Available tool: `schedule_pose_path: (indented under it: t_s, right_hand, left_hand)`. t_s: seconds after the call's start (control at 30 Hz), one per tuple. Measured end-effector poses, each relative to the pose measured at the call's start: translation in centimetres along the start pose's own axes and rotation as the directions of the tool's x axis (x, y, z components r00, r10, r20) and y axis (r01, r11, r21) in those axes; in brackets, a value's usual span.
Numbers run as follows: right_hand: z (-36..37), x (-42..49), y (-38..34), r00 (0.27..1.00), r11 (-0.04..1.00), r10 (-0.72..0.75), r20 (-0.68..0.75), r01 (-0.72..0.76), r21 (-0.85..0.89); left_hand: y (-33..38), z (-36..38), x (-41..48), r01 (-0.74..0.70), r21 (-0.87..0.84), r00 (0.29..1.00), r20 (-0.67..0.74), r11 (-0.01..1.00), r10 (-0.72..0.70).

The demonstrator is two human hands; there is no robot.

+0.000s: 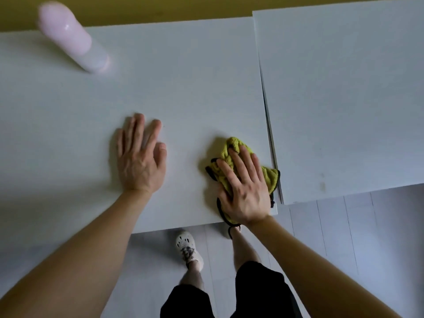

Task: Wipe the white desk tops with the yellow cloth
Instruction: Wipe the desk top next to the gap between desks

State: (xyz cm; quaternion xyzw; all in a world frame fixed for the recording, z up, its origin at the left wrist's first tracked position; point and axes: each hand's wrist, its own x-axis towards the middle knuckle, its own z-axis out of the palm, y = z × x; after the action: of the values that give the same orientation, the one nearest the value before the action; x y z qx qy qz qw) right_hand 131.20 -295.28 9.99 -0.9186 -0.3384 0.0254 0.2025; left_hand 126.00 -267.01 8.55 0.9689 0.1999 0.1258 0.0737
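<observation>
Seen from the head camera, the right hand (246,191) lies flat, fingers spread, on the crumpled yellow cloth (269,177). It presses the cloth onto the near right corner of the white surface (183,76), probably so the whole palm drives the wipe. The left hand (140,161), spread palm-down well apart, seems to brace the lean. A blurred pink bottle (71,40) sits far left. A second white surface (344,99) adjoins across a narrow gap, above a pale plank floor (344,237).

cloth (271,177) under right hand (245,191), near-right corner of left desk top (183,76) | bottle (71,40) far-left | second desk top (344,99) right
</observation>
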Motion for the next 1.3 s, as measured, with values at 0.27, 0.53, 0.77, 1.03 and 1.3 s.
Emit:
schedule_pose_path:
  t_s: [0.27, 0.53, 0.77, 1.03, 1.3]
  right_hand:
    - [0.6, 2.9, 0.2, 0.998, 1.000, 0.020, -0.058, -0.021, -0.020]
    - [0.9, 8.8, 1.3, 0.995, 0.998, 0.027, -0.098, -0.033, -0.059]
    - [1.3, 6.7, 0.1, 0.994, 0.998, 0.038, -0.100, -0.043, -0.053]
    - [2.1, 6.1, -3.1, 0.997, 0.996, 0.058, -0.056, -0.061, -0.065]
    - [2.7, 2.7, -5.5, 0.995, 0.996, 0.085, -0.046, -0.085, 0.007]
  left_hand:
    - [-0.1, 0.4, 0.9, 0.020, 0.003, 0.999, 0.038, 1.000, -0.020]
    - [-0.9, 2.3, 5.0, 0.041, 0.016, 0.999, 0.008, 0.999, -0.041]
    - [-1.5, 1.5, 3.2, -0.010, 0.044, 1.000, 0.004, 0.999, 0.010]
    - [-4.1, 0.3, 2.2, -0.036, 0.041, 0.999, 0.008, 0.998, 0.036]
    - [-5.7, 0.1, 3.0, -0.027, 0.077, 0.999, 0.027, 0.997, 0.025]
